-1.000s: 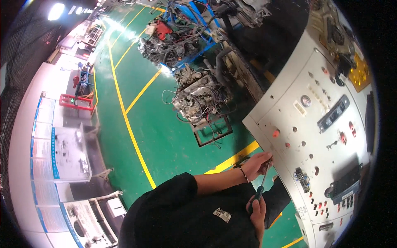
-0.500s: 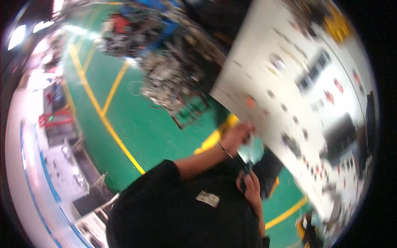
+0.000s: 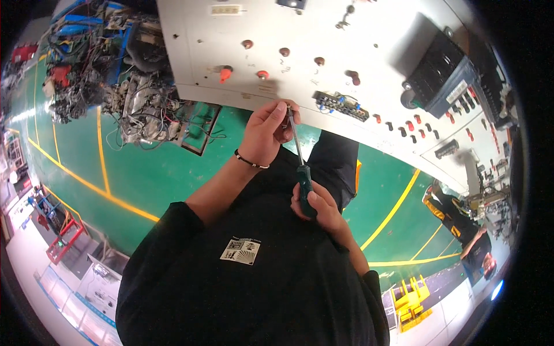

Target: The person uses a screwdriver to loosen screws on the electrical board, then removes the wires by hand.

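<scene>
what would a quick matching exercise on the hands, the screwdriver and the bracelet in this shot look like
Things:
1. left hand
2. right hand
3. screwdriver
4. bracelet

States:
a. grips the dark green handle
b. worn on the left wrist
c. pinches the metal shaft near the tip
d. runs from one hand up to the other, below the white panel

Pairs: 1-c, 2-a, 3-d, 4-b

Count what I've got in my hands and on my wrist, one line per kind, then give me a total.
Screwdriver, dark green handle in the right hand, shaft steadied by the left hand near the white panel: 1
Dark bracelet on the left wrist: 1
Total: 2
</scene>
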Demonstrator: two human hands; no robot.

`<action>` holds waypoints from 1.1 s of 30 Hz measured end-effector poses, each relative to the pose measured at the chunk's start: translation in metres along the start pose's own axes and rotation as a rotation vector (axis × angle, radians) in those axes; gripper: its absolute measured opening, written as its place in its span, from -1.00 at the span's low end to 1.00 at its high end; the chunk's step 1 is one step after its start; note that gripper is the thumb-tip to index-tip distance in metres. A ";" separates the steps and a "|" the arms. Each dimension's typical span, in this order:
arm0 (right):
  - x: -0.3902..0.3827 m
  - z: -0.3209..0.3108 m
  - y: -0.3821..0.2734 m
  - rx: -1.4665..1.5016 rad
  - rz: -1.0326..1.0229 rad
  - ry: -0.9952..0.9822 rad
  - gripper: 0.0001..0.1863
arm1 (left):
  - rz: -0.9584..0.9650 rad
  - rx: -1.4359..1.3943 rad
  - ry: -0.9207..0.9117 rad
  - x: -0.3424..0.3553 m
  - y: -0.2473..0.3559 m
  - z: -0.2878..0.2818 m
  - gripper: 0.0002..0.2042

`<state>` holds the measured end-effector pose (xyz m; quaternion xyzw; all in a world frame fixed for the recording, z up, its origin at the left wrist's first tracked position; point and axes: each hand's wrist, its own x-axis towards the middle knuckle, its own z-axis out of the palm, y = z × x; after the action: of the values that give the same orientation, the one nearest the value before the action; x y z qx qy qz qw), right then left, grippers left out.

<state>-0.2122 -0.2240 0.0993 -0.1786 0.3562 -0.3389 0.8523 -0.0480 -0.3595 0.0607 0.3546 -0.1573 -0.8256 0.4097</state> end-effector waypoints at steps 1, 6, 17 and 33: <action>-0.003 -0.002 0.001 -0.005 0.010 0.019 -0.59 | -0.015 0.010 0.002 0.001 -0.003 0.003 -0.75; -0.018 -0.003 0.003 0.002 -0.018 0.110 -0.59 | -0.070 0.013 -0.038 0.009 -0.019 0.016 -0.72; -0.037 -0.017 0.009 0.013 -0.104 0.167 -0.58 | -0.171 -0.009 -0.113 0.025 -0.045 0.039 -0.68; -0.027 -0.019 -0.004 -0.013 -0.028 0.169 -0.61 | -0.215 -0.040 -0.015 0.021 -0.043 0.036 -0.66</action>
<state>-0.2417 -0.2089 0.1017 -0.1599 0.4267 -0.3622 0.8131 -0.1063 -0.3507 0.0527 0.3550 -0.1047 -0.8705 0.3245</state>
